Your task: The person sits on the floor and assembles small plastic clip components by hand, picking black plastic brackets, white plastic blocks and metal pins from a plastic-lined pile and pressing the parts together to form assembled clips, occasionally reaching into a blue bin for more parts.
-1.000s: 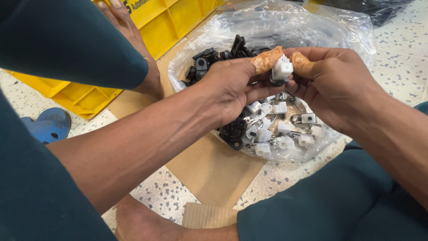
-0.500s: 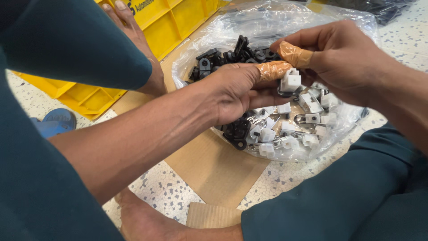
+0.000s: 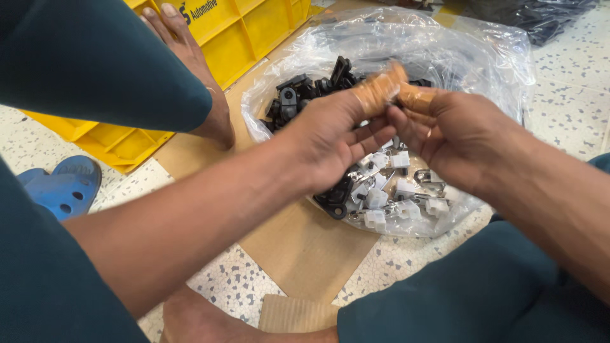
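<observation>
Clips, small white and black plastic ones, lie heaped in the clear plastic bag [image 3: 508, 70] spread open on the floor; the white clips [image 3: 399, 190] sit in the near part of the heap, directly below both hands, the black clips [image 3: 305, 89] in the far left part. The left hand [image 3: 330, 136] and right hand [image 3: 454, 136] meet above the bag, their taped fingertips [image 3: 380, 89] pressed tip to tip. The frame is blurred there, so I cannot tell whether a clip is pinched between them. Both hands hover about equally close above the white clips, the left one reaching across from the left. A yellow crate [image 3: 254, 32] stands far left, beside brown cardboard [image 3: 305, 248] under the bag, and a blue sandal [image 3: 60, 184] lies at the left edge.
</observation>
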